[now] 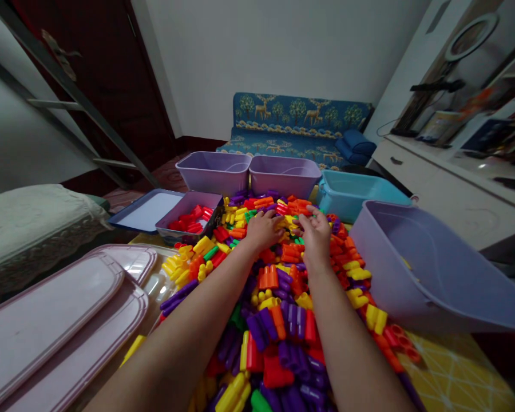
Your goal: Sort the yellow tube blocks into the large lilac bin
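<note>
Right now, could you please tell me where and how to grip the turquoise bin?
The turquoise bin stands upright and open-topped, so I'd grip its near rim from above with the right hand, fingers inside, thumb outside; that rim rises above the plastic pieces.

a wide, loose heap of glossy plastic blocks (268, 278) is spread across the desk (450, 366), coloured red, orange, yellow, purple and green. rounded, tube-like shapes are seen, many joined side by side in short rows. the blocks are tumbled at mixed angles, some laid flat, others tilted over their neighbours. a smaller batch of red blocks (192, 219) is held inside an open box (202, 199), just beside the heap's far left edge.
</note>
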Demonstrator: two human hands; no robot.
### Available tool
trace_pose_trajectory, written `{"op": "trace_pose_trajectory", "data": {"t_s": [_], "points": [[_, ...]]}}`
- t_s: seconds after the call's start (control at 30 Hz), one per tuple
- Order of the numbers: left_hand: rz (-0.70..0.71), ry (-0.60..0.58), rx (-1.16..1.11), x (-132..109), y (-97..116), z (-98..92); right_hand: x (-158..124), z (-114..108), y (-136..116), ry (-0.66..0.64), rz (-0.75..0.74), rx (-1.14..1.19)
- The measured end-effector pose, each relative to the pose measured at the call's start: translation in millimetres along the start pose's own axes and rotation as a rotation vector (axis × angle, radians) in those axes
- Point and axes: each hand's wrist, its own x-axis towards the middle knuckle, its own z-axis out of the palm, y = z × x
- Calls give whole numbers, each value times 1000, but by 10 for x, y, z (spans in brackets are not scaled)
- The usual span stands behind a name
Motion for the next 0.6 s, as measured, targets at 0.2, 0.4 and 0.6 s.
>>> {"op": "trace_pose_trajectory", "data": {"t_s": [0.2, 0.4, 0.6], "points": [[-7, 22, 21, -11, -26, 43, 227, -80, -184, 129, 23, 49], [-7, 24, 12, -16, -23, 42, 295, -99, -211, 21, 200, 92], [-8, 23, 0, -18, -12, 22, 67, -10, 136, -130, 240, -6]]}}
